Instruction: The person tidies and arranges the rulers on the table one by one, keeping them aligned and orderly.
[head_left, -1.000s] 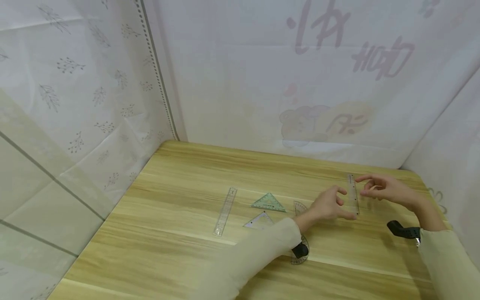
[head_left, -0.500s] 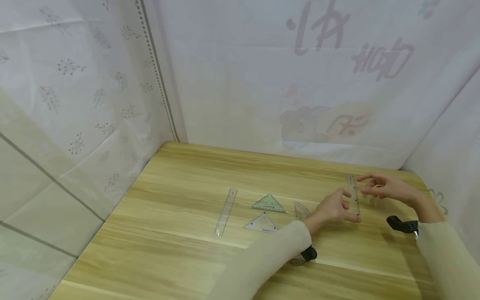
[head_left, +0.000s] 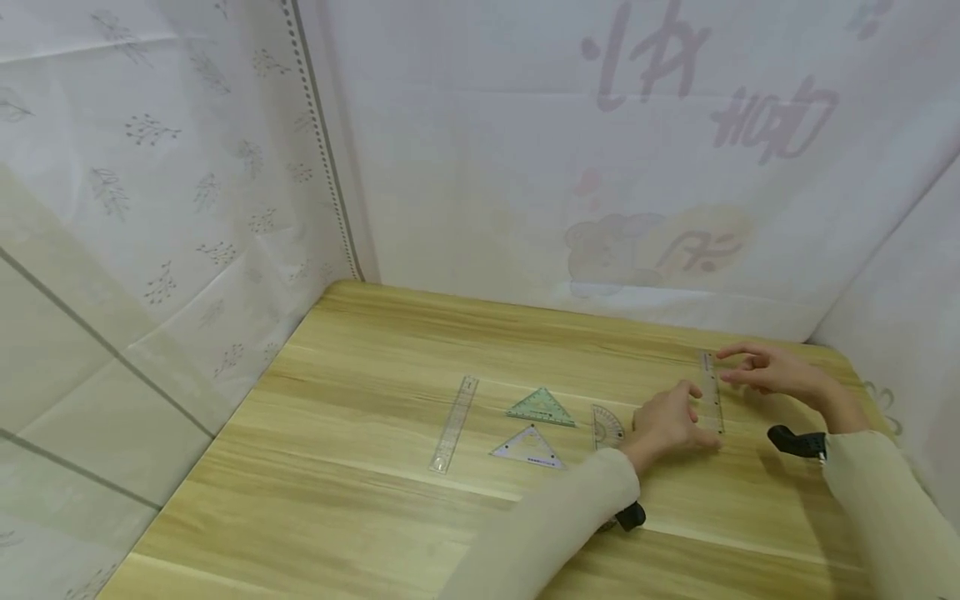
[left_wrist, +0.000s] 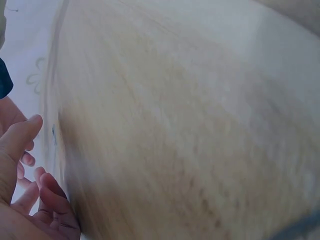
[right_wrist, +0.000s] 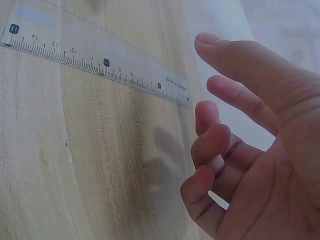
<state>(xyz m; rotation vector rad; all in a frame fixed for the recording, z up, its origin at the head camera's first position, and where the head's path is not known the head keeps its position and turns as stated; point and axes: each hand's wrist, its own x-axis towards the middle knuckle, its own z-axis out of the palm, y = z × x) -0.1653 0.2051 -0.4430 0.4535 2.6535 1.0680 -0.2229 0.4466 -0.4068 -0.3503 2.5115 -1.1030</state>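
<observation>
A clear plastic ruler [head_left: 712,396] lies on the table at the right, between both hands. In the right wrist view its centimetre scale [right_wrist: 100,62] shows, numbered up to 15. My left hand [head_left: 670,419] hovers by the ruler's near end, thumb and fingers apart. Whether it touches the ruler is hard to tell. Beside the far end is my right hand [head_left: 776,375], its fingers loosely bent around nothing. The right wrist view shows a gap between those fingers and the ruler. Left of the left hand lies a clear protractor [head_left: 606,427], partly covered by the forearm.
A green set square [head_left: 542,408] and a clear set square [head_left: 528,448] lie mid-table. Another clear ruler [head_left: 453,425] lies left of them. The wooden table [head_left: 337,417] meets patterned white curtains [head_left: 480,167] at its back and sides.
My left hand has shifted a little to the right and nearer the ruler, uncovering more of the clear set square. The right hand stays nearly still. The head view has shifted slightly.
</observation>
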